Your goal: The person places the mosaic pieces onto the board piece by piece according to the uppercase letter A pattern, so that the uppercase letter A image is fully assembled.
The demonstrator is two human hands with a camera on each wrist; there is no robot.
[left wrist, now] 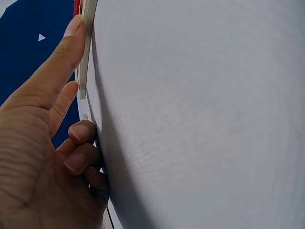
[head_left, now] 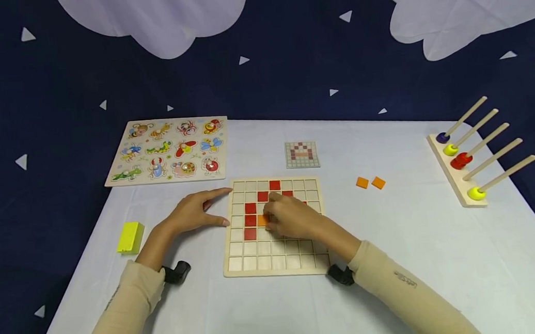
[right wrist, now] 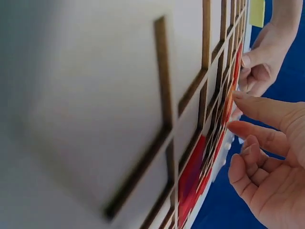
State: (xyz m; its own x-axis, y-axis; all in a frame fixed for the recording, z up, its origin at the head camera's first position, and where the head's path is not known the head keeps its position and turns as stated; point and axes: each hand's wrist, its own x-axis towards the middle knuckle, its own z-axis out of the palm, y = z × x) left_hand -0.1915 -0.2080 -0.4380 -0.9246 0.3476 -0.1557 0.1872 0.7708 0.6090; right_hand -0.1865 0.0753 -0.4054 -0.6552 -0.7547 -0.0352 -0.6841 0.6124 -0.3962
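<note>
A wooden grid board [head_left: 265, 264] lies on the table, with several red tiles [head_left: 250, 234] in its cells. My right hand [head_left: 294, 217] is over the board's middle, thumb and index finger pinching at an orange tile [right wrist: 228, 110] low over the cells. One orange tile [head_left: 262, 220] shows beside the red ones; the hand covers the neighbouring cells. My left hand [head_left: 191, 211] rests at the board's left edge, thumb and index finger spread against it. In the left wrist view, the other fingers [left wrist: 82, 160] curl loosely and hold nothing.
Two orange tiles [head_left: 370, 182] lie right of the board. A small pattern card [head_left: 302, 155] is behind it. An insect puzzle [head_left: 168, 150] lies back left, a yellow block [head_left: 130, 237] at left, and a peg stand with beads [head_left: 459, 174] at far right.
</note>
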